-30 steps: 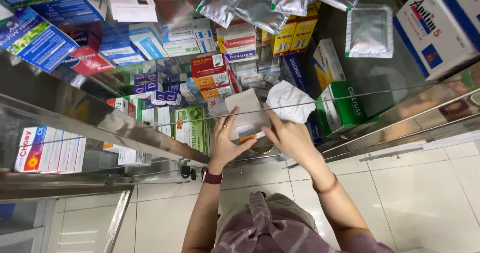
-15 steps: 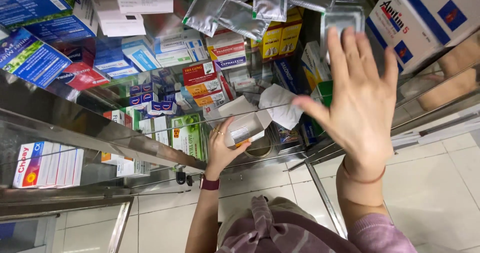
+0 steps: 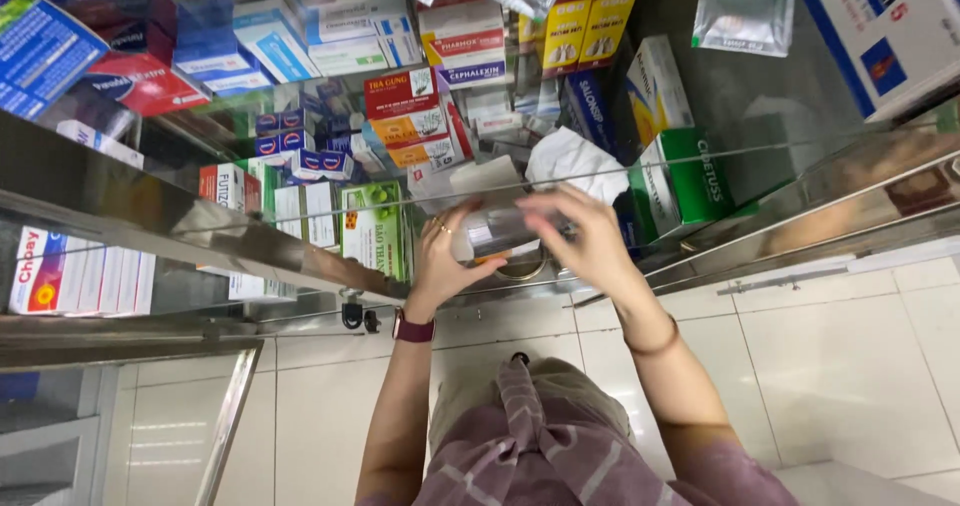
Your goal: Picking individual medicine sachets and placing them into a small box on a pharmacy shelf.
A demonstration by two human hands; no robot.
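Note:
Both my hands reach into a glass display cabinet. My left hand (image 3: 438, 262), with a ring and a dark red watch on the wrist, grips a small pale cardboard box (image 3: 497, 231) from the left. My right hand (image 3: 583, 240) closes on the same box from the right, fingers curled over its top edge. The box has an open flap and an orange stripe at its lower end. A crumpled white cloth (image 3: 577, 163) lies just behind my right hand on the shelf.
Medicine boxes crowd the shelves: a green box (image 3: 692, 178) to the right, red and orange boxes (image 3: 412, 116) behind, yellow boxes (image 3: 583, 21) farther back, silver foil sachets (image 3: 745, 8) above. A metal cabinet frame (image 3: 150, 221) runs along the left. White floor tiles (image 3: 850, 366) lie below.
My right hand, raised flat near the camera half a second ago, has come back down onto the box. The left hand has kept hold of the box throughout.

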